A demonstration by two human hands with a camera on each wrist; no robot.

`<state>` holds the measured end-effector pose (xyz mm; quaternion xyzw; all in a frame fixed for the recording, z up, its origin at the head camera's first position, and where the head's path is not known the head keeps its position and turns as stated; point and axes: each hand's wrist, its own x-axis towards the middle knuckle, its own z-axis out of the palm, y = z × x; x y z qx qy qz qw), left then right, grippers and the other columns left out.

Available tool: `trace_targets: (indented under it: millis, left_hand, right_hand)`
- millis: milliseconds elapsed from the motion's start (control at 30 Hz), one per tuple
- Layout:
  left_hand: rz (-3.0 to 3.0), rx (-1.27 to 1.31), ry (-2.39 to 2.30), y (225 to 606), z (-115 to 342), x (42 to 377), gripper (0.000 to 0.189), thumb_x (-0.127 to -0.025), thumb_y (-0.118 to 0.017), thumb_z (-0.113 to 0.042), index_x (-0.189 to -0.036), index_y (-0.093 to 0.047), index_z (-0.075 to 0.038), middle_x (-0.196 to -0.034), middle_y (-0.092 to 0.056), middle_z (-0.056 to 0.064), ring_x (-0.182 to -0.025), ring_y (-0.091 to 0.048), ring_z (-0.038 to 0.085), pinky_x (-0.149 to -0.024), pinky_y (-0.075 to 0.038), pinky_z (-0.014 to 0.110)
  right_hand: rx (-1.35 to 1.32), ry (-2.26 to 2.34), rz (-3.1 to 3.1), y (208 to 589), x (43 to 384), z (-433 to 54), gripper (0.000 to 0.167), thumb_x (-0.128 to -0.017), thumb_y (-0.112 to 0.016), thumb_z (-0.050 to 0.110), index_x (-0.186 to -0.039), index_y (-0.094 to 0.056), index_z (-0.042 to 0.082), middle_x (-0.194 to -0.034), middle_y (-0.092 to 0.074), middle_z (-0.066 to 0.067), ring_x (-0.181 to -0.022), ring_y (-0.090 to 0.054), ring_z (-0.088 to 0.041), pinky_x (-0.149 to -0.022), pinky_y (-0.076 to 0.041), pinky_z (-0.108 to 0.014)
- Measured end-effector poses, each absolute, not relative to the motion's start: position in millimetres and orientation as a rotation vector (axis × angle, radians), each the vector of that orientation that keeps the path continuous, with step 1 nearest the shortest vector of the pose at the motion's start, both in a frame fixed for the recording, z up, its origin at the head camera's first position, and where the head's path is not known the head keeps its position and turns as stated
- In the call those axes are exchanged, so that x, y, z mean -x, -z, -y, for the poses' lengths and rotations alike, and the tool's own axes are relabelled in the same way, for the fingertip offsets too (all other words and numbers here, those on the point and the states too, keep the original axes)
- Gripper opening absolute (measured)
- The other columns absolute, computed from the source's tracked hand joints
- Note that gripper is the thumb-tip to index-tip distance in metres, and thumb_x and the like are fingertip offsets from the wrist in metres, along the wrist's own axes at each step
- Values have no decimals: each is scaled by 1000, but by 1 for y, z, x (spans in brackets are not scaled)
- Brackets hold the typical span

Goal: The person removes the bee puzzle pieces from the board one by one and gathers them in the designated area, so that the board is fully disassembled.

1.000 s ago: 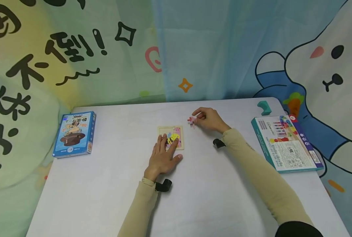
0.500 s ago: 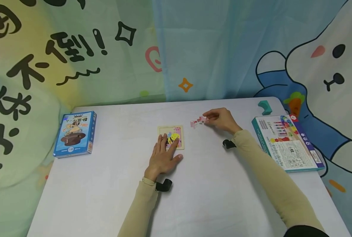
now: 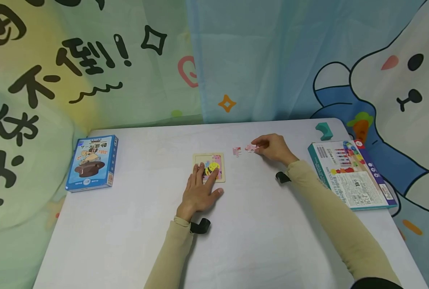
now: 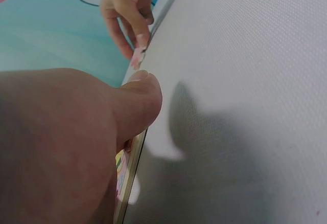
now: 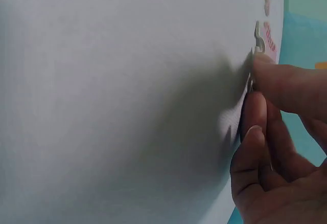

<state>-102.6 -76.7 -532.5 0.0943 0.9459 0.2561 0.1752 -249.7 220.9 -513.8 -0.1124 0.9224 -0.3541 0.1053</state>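
My left hand (image 3: 199,196) lies flat with its fingers spread over a small wooden jigsaw board (image 3: 223,167) that bears a yellow bee picture. Its fingers cover the board's lower left; in the left wrist view the thumb stands out beside the board's edge (image 4: 131,175). Right of the board, my right hand (image 3: 275,149) pinches a pink jigsaw piece (image 3: 250,148) between thumb and fingertips, low over the white table. The right wrist view shows this piece (image 5: 267,39) partly hidden by the thumb. A second pink piece (image 3: 236,151) lies just left of it, a small gap between them.
On the left of the white table (image 3: 138,241) lies a blue box (image 3: 90,162). At the right lies a teal and purple box (image 3: 353,174), with a green curved block (image 3: 324,131) behind it. A printed curtain (image 3: 257,60) hangs along the far edge.
My right hand has moved to the right, drawing one pink piece away from the other, so they now lie apart. The left hand has stayed on the board.
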Motion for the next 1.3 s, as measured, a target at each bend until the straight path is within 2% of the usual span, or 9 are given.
trace_targets:
  millis: [467, 767, 1033, 1300]
  left_hand:
    - [-2703, -271, -753, 532, 76, 99, 71, -108, -51, -51, -170, -25, -28, -179, 2, 18, -166, 11, 35, -134, 0, 55]
    - [-2705, -281, -830, 528, 77, 94, 71, -107, -53, -48, -169, -29, -23, -178, -1, 22, -166, 8, 39, -132, -2, 60]
    - [-2704, -255, -791, 532, 77, 97, 81, -107, -49, -53, -172, -14, -20, -179, 1, 18, -166, 11, 35, -133, 0, 55]
    - [-2717, -230, -752, 526, 73, 96, 80, -107, -53, -49, -171, -20, -15, -179, 0, 19, -166, 8, 37, -133, -2, 56]
  right_hand:
    - [387, 1017, -2706, 520, 246, -221, 29, -97, -73, 5, -126, -76, 3, -115, -75, -20, -102, -66, -33, -93, -52, -44]
    - [347, 1110, -2646, 523, 246, -222, 32, -97, -74, 9, -129, -76, 5, -117, -74, -18, -100, -62, -28, -88, -47, -34]
    - [261, 1164, -2573, 522, 246, -223, 35, -97, -78, 16, -131, -75, 9, -120, -72, -15, -104, -58, -26, -92, -45, -34]
    - [272, 1172, -2583, 521, 245, -222, 36, -97, -78, 15, -132, -74, 7, -120, -71, -17, -103, -57, -26, -91, -45, -32]
